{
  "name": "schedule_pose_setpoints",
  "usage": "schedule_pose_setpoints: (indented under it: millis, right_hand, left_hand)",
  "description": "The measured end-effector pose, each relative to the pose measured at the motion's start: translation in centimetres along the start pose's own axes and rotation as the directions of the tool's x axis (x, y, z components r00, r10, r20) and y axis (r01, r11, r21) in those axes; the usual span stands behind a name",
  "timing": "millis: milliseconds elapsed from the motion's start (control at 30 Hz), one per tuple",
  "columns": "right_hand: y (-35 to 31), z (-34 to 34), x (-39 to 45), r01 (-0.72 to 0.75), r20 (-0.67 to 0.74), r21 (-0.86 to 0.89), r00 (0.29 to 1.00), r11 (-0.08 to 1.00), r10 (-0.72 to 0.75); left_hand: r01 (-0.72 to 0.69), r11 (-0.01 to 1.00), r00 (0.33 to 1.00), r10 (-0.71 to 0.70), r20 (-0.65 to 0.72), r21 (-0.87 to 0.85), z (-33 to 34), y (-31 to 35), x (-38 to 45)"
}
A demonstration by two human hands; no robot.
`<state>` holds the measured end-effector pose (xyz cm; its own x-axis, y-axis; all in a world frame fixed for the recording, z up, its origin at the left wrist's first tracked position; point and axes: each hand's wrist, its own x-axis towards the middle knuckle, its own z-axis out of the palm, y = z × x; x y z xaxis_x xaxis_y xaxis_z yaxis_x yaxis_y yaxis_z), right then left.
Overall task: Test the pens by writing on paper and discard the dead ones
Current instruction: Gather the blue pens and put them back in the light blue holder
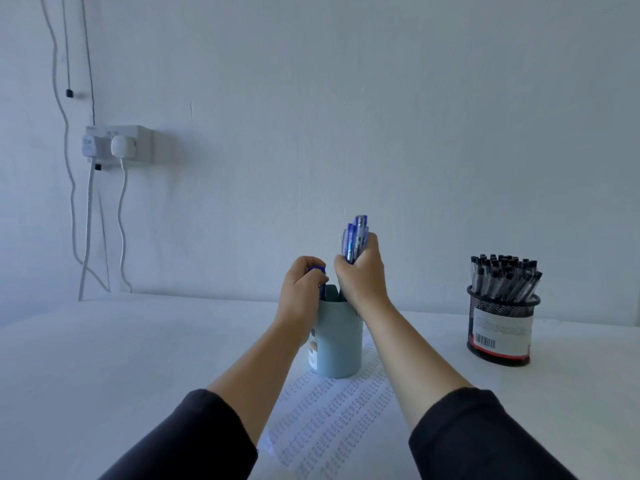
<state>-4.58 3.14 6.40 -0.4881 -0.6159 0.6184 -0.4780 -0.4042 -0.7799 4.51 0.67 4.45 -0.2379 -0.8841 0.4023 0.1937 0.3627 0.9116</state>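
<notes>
Far to my left, one white double socket [119, 144] sits on the wall with two plugs in it, their two white cables [104, 230] hanging down to the edge of the white table [121, 358]. Thinner cords also run up the wall above it.

Nearer the middle, my left hand [300, 289] is curled at the rim of the one pale blue cup [335, 341], fingers closed around blue-capped pens [318, 271]; only a little of the caps shows past my knuckles, so I cannot count them. The cup stands on a single sheet of paper [329, 420] covered in rows of small written marks, which stretches back toward me between my two dark sleeves [194, 441].

Just beside it, my right hand [362, 271] is fisted around a bunch of blue pens [355, 239] held upright above the cup. I can make out about four caps poking out of the top of my grip, though they overlap and the exact number is unclear.

Well apart on my right stands one black mesh holder [500, 327] with a white label and barcode, packed with black-capped pens [504, 277], far more than twenty and too crowded to count properly.
</notes>
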Motion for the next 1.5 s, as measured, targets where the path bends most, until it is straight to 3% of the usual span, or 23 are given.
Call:
schedule_pose_setpoints:
  millis: [267,367,533,600,667,700,767,900,933,1000,1133,1333,1433,1500]
  right_hand:
    - [-0.4,0.4,-0.2,-0.114,0.055,-0.174,0.991,0.978,0.126]
    - [-0.7,-0.2,-0.4,-0.177,0.090,-0.186,0.976,0.966,0.196]
    - [-1.2,-2.7,-0.6,-0.278,0.203,0.116,0.946,0.954,0.251]
    - [0.1,-3.9,-0.1,-0.374,0.153,0.106,0.922,0.921,0.357]
    - [2.0,-5.3,0.1,-0.496,0.050,-0.231,0.853,0.837,0.520]
    - [2.9,-6.0,-0.2,-0.527,0.008,-0.464,0.801,0.712,0.598]
    - [4.4,-7.2,-1.0,-0.396,0.041,-0.799,0.714,0.452,0.699]
    - [4.9,-6.7,-3.1,-0.122,0.212,-0.948,0.451,0.295,0.867]
    - [4.7,-6.4,-3.3,-0.064,0.242,-0.954,0.417,0.294,0.876]
    - [4.3,-6.0,-3.5,0.020,0.340,-0.930,0.421,0.366,0.841]
    - [3.8,-5.8,-3.5,0.015,0.544,-0.805,0.418,0.593,0.728]
    - [5.2,-5.2,-3.2,-0.018,0.494,-0.801,0.546,0.599,0.676]
    - [6.2,-5.1,-3.3,-0.034,0.469,-0.787,0.616,0.615,0.633]
    - [6.8,-5.4,-3.4,-0.141,0.431,-0.707,0.692,0.694,0.579]
  left_hand:
    - [-0.009,0.999,0.998,0.012,0.060,-0.052,0.2,0.2,-0.9]
    - [0.024,0.997,0.987,-0.012,0.161,-0.070,-0.6,-0.2,-0.7]
    - [0.094,0.994,0.924,-0.109,0.367,0.057,-1.8,-1.2,-0.1]
    - [0.107,0.987,0.891,-0.148,0.430,0.119,-2.2,-1.3,0.0]
    - [0.103,0.974,0.869,-0.187,0.458,0.202,-2.6,-1.4,0.0]
    - [0.097,0.967,0.871,-0.197,0.450,0.237,-2.7,-1.4,-0.1]
    - [0.089,0.958,0.892,-0.199,0.406,0.274,-2.6,-1.4,-0.2]
    - [0.080,0.961,0.937,-0.164,0.309,0.266,-2.9,-1.0,-0.1]
    - [0.077,0.963,0.950,-0.149,0.275,0.257,-3.2,-0.8,0.2]
    - [0.071,0.968,0.973,-0.121,0.197,0.241,-4.0,-0.6,0.7]
    - [0.056,0.978,0.994,-0.073,0.079,0.199,-4.7,-0.9,1.3]
    - [0.048,0.967,0.994,-0.023,-0.103,0.249,-3.1,-3.9,1.3]
    - [0.014,0.958,0.997,0.010,-0.081,0.287,-1.6,-4.7,0.8]
    - [-0.017,0.949,0.998,0.035,-0.053,0.314,-1.0,-4.9,0.5]
